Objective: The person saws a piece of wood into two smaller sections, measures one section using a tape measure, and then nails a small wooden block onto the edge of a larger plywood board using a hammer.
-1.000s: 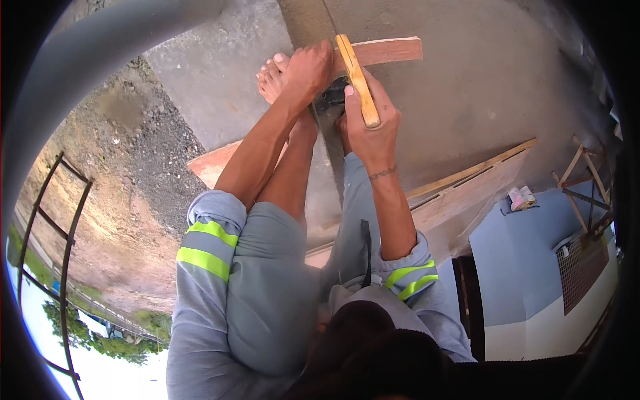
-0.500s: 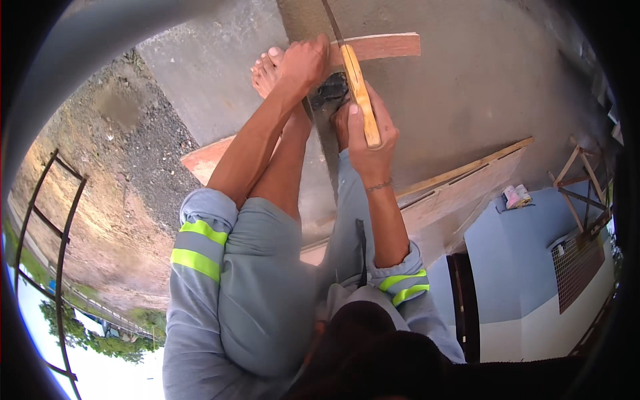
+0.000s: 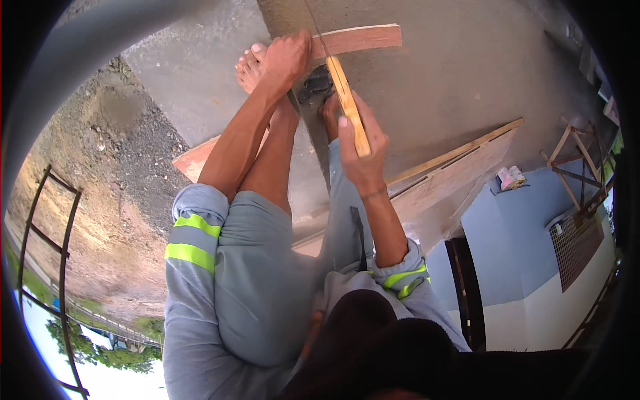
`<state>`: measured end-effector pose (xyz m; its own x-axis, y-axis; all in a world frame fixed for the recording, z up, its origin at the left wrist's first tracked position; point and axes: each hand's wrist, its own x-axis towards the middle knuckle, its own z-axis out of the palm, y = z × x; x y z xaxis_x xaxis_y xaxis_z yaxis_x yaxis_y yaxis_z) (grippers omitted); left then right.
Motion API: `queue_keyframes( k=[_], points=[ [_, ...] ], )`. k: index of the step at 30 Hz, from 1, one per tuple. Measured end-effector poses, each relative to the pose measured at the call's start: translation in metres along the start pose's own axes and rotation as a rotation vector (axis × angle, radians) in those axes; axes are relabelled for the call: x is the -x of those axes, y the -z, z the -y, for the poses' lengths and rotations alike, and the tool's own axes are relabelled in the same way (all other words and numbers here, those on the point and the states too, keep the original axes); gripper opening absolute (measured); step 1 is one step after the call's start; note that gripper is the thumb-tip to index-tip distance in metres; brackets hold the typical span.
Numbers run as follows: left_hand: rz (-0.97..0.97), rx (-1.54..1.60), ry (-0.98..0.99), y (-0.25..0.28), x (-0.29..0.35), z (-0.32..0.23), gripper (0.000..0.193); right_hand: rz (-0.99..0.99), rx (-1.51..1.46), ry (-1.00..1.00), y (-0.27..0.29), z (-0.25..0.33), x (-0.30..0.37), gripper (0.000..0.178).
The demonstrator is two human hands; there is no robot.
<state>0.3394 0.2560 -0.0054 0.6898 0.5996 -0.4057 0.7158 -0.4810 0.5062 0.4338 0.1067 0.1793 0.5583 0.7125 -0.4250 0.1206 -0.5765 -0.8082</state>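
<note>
My right hand (image 3: 365, 143) is wrapped around the yellow wooden handle (image 3: 347, 103) of a handsaw, its thumb along the side. The saw's thin dark blade (image 3: 316, 25), seen nearly edge-on, crosses a reddish wooden plank (image 3: 363, 39). Just left of the blade, my left hand (image 3: 290, 59) is closed on the plank's left part, its fingertips hidden. My bare left foot (image 3: 249, 70) is beside that hand. Below the plank, a dark object (image 3: 316, 83) that I cannot make out lies near my right foot (image 3: 329, 110).
A concrete slab edge (image 3: 311, 143) runs between my legs. Another reddish board (image 3: 193, 160) shows behind my left forearm. To the right lie a long pale board (image 3: 460, 163), paint-can-like containers (image 3: 511, 177) on a blue ledge and a wooden frame (image 3: 579, 160). Gravel (image 3: 143, 127) spreads at left.
My right hand has drawn the saw back toward me across the plank. My left hand keeps its hold on the plank. The whole view has shifted slightly.
</note>
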Motion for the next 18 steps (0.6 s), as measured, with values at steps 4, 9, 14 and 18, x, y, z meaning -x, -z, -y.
queue_keyframes(
  k=[4,9,14,18],
  points=[
    [-0.053,-0.090,-0.039,-0.005,-0.003,0.005,0.019,0.168,0.081,-0.244,0.115,0.035,0.187,0.055],
    [-0.065,-0.070,-0.049,0.000,-0.003,0.000,0.019,0.011,0.035,-0.011,0.015,-0.003,0.018,0.044],
    [0.042,-0.060,0.030,-0.003,-0.002,0.002,0.021,0.001,0.003,0.016,0.003,-0.009,-0.001,0.044],
    [-0.048,-0.084,-0.046,0.000,-0.003,0.002,0.023,0.128,-0.013,-0.162,0.113,0.034,0.177,0.056]
  ],
)
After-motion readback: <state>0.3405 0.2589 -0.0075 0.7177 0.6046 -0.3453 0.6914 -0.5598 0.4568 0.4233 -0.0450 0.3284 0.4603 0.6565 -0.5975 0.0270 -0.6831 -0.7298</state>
